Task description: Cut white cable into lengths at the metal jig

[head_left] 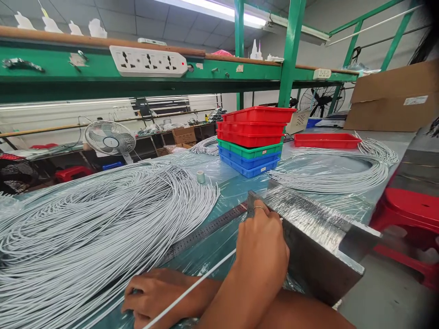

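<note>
My left hand [263, 240], a ring on one finger, reaches across over my right forearm to the near-left end of a metal channel [317, 228]. Its fingers are closed on a thin white cable [195, 289], against the metal. That cable slants down to the lower left, passing in front of my right arm. My right hand [154, 292] lies low at the left with curled fingers, beside a large heap of white cables [113, 214]; what lies inside its fingers is hidden. A steel ruler [209, 227] runs from the heap to the channel.
Stacked red, green and blue trays [254, 137] stand behind the channel. A coiled cable bundle [329, 180] and a red tray [325, 140] lie to the right. A small tape roll [200, 177] sits beside the heap. A red stool [408, 210] stands past the table's right edge.
</note>
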The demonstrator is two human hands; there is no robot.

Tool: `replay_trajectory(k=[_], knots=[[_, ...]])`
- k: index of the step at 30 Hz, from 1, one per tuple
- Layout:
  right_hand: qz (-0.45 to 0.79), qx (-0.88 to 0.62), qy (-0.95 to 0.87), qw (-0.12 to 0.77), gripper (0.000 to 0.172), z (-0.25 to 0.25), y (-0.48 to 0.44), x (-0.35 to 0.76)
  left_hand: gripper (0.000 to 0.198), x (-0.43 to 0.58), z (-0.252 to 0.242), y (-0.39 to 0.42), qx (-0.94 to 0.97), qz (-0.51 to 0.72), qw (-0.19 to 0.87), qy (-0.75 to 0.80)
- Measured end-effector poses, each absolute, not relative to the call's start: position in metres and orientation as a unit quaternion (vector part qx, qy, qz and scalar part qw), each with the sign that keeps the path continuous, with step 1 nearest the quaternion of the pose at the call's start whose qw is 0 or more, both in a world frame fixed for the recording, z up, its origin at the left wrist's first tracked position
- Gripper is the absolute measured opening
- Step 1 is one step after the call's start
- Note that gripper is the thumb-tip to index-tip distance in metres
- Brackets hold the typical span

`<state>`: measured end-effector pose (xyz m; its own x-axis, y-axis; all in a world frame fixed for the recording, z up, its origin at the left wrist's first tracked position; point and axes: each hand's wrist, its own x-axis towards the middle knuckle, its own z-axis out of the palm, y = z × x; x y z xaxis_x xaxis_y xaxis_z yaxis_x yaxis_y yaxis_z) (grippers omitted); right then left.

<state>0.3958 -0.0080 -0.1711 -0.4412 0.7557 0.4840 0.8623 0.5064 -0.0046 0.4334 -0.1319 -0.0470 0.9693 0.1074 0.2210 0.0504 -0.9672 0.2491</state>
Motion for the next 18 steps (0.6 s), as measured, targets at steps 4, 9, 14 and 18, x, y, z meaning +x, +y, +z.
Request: replay_trajectory(k=[4,9,14,18], knots=[[-0.117,-0.479,-0.841,0.223,0.019,-0.169,-0.009,0.397,0.022,0.433,-0.041,-0.132,0.987,0.098,0.121,0.037],[-0.096,-0.438,-0.866,0.223,0.027,-0.174,0.002,0.402,0.024,0.43,-0.032,-0.134,0.989,0.074,0.118,0.047],[-0.068,-0.426,-0.873,0.225,0.036,-0.186,0.013,0.407,0.029,0.429,-0.032,-0.137,0.99,0.071,0.105,0.059],[-0.067,-0.452,-0.857,0.236,0.034,-0.187,0.007,0.403,0.032,0.431,-0.033,-0.139,0.992,0.067,0.087,0.06]])
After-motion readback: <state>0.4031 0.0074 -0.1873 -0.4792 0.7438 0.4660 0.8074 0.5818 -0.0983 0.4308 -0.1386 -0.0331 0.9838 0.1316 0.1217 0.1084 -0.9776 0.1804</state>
